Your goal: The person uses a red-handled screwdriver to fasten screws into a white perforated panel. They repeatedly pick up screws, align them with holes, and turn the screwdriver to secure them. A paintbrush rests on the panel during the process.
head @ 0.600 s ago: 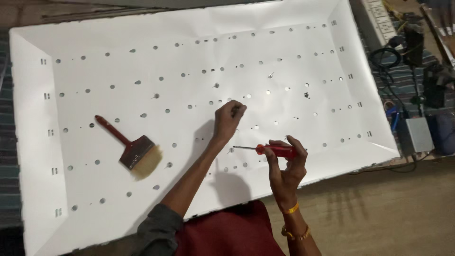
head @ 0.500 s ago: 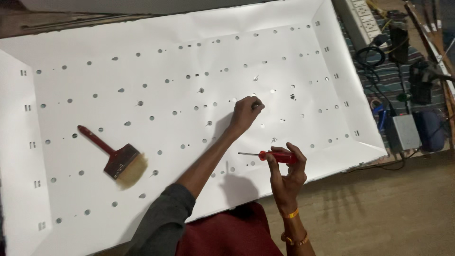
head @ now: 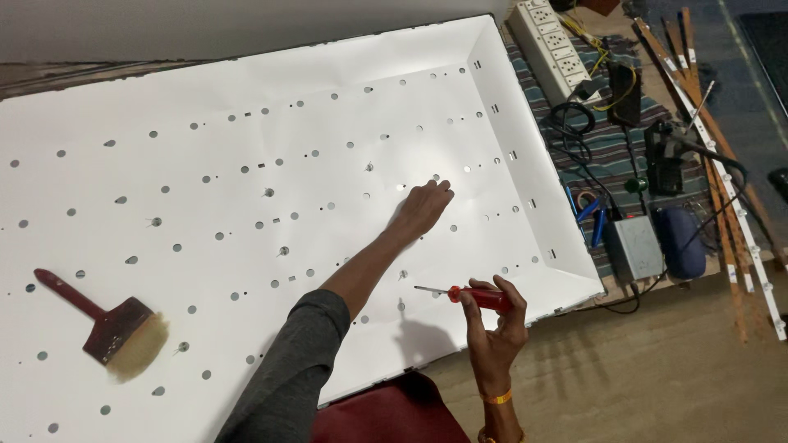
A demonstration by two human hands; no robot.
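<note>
A large white sheet panel (head: 246, 123) with raised edges and several small round holes lies across the floor. My left hand (head: 423, 207) reaches far over it, fingertips pressed on the surface by a small hole near the right of centre, fingers bunched together. My right hand (head: 492, 320) hovers near the panel's front edge, holding a red-handled screwdriver (head: 472, 296) level, its thin shaft pointing left. A paintbrush (head: 111, 324) with a dark red handle and pale bristles rests on the panel at the left.
To the right of the panel, a striped cloth (head: 611, 148) carries a white power strip (head: 552, 45), black cables, a grey box (head: 634, 248) and a dark blue pouch (head: 680, 240). Long thin strips (head: 722, 172) lie at the far right. Brown floor lies in front.
My left hand has stretched farther up and to the right across the panel. The view has shifted, so the brush now sits farther left. The right hand still holds the screwdriver.
</note>
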